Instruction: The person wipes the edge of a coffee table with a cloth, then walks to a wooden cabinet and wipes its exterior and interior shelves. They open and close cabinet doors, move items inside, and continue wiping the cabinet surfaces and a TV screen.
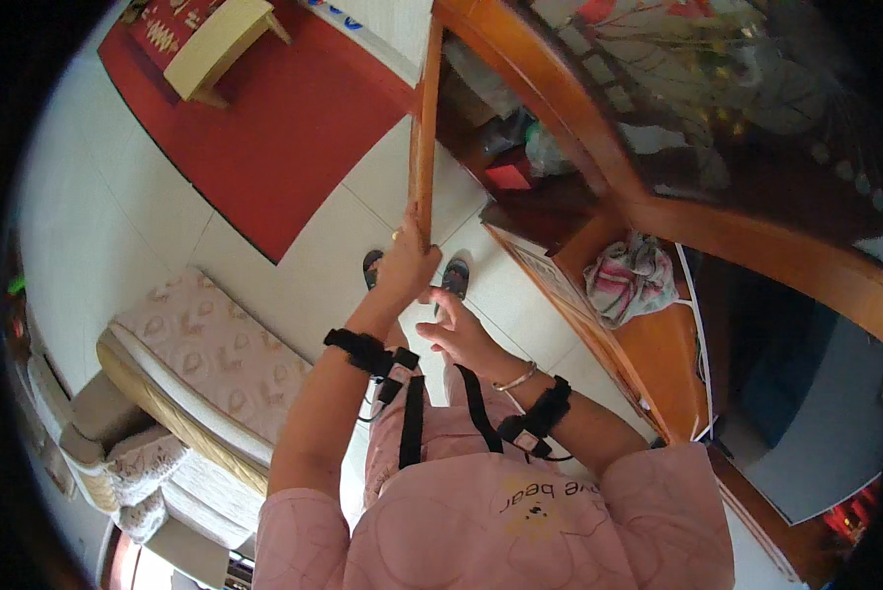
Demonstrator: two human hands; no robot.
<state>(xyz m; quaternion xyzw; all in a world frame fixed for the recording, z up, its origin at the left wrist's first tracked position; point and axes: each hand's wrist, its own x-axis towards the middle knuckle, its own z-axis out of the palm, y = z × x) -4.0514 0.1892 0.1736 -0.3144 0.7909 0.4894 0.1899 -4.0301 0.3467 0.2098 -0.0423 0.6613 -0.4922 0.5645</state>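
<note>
My left hand [406,267] is closed around the lower end of a long wooden piece [425,140], which looks like the edge of a cabinet door seen edge-on. Just below and to the right, my right hand [462,335] is held with its fingers apart and nothing visible in it. Right of the wooden piece, a wooden cabinet [552,96] has an open compartment holding plastic bags [548,151] and a red item [508,175]. A crumpled patterned cloth [631,280] lies on a wooden surface nearer to me.
A dark flat screen [803,398] stands at the right. To the left is a padded seat with a patterned cover [220,346]. A red mat [286,140] lies on the tiled floor, with a pale wooden bench [223,48] at its far end. Both feet, in dark sandals [454,276], are on the tiles.
</note>
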